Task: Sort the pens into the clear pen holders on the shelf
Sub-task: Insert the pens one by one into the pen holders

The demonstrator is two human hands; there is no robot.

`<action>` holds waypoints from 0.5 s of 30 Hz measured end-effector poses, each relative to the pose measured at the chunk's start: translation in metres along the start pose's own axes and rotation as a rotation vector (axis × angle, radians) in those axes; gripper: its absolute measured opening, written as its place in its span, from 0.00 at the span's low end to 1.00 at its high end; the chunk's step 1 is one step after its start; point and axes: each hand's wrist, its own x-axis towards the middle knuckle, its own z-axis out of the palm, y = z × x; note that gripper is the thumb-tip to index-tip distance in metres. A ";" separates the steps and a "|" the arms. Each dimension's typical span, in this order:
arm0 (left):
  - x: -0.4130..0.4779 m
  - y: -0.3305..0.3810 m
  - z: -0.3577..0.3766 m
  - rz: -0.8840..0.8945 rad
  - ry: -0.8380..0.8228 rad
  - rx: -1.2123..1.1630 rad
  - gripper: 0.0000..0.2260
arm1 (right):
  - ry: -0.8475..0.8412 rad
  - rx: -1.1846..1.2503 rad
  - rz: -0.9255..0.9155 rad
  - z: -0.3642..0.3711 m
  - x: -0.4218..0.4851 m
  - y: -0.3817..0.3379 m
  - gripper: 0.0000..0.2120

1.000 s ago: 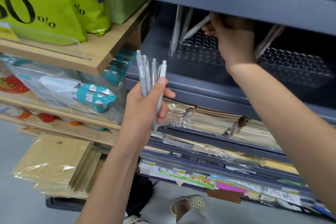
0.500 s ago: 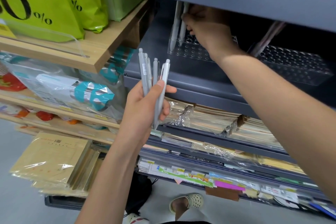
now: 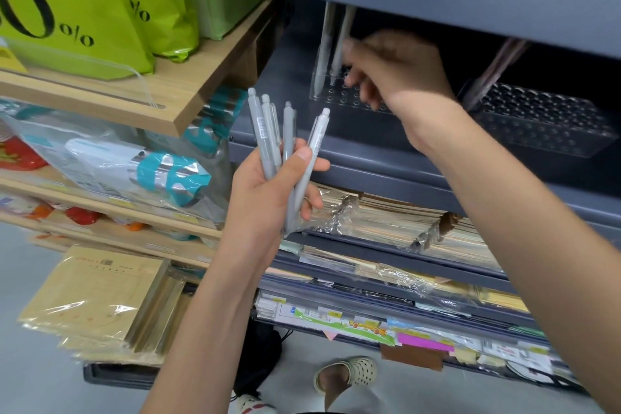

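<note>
At the grey metal shelf (image 3: 353,148), the person's left hand (image 3: 265,198) is held up in front of the rack with four grey click pens (image 3: 285,144) fanned out of its grip, buttons upward. The thumb presses across the barrels and the other fingers curl round behind them; the pen tips poke out below the palm. Higher up, the right hand (image 3: 396,70) reaches under the upper deck to the left clear pen holder (image 3: 336,99), a perforated block where two more grey pens (image 3: 327,44) stand in holes at its left end. Its fingers are loosely curled just beside those two pens, but motion blur keeps me from telling whether they touch one or hold anything. A second clear holder (image 3: 544,124) sits further right, apart.
</note>
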 end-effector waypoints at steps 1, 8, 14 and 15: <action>0.001 0.000 0.000 0.000 -0.001 -0.002 0.07 | -0.119 0.019 0.020 -0.002 -0.011 0.001 0.13; 0.001 0.001 0.010 -0.002 -0.063 0.062 0.07 | -0.331 0.152 0.072 -0.012 -0.036 0.009 0.02; 0.004 0.008 0.015 -0.045 -0.051 0.028 0.07 | -0.236 0.339 0.052 -0.014 -0.038 0.011 0.05; 0.004 0.009 0.016 -0.042 -0.043 0.028 0.07 | -0.246 0.353 0.069 -0.013 -0.039 0.011 0.05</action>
